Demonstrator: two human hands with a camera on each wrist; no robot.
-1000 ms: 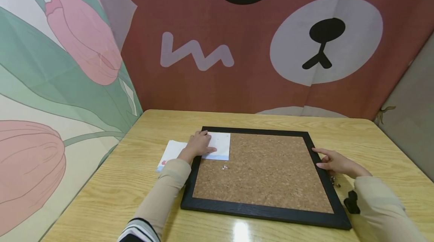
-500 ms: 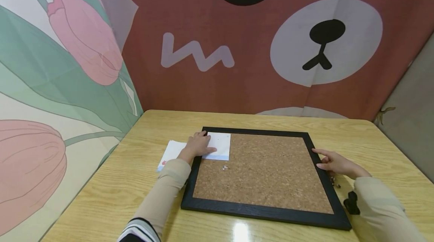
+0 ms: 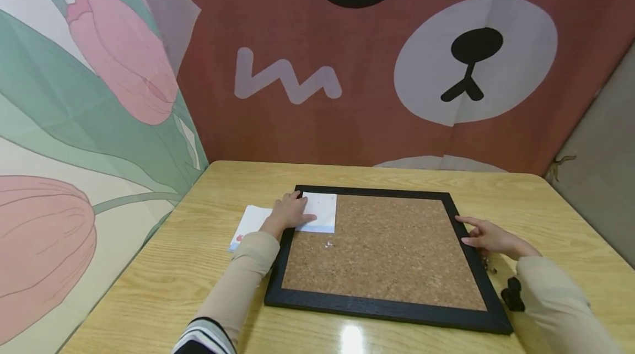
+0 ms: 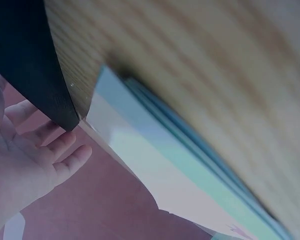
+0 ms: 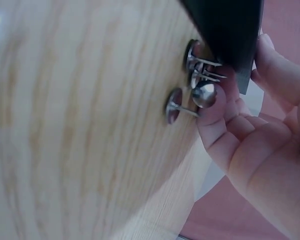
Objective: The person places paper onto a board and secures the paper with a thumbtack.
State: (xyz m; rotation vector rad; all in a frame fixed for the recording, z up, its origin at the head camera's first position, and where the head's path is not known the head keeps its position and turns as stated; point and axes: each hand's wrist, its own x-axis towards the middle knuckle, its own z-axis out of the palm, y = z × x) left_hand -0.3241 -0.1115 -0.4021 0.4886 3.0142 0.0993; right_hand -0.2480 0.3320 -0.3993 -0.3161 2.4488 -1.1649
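A black-framed corkboard (image 3: 387, 255) lies on the wooden table, with a white paper note (image 3: 322, 213) at its upper left corner. My left hand (image 3: 288, 213) rests across the frame there, thumb on the note and fingers extended over the frame's edge. On the opposite side, my right hand (image 3: 493, 237) holds the frame's right edge, index fingertip and thumb on top and the other fingers curled beside it. Several metal thumbtacks (image 5: 205, 94) lie right by those curled fingers in the right wrist view.
A stack of white notes (image 3: 250, 227) lies left of the board, close to my left wrist. Small clear pieces (image 3: 329, 244) sit on the cork below the note. Behind the table (image 3: 163, 293) hangs a printed bear cloth (image 3: 317, 133).
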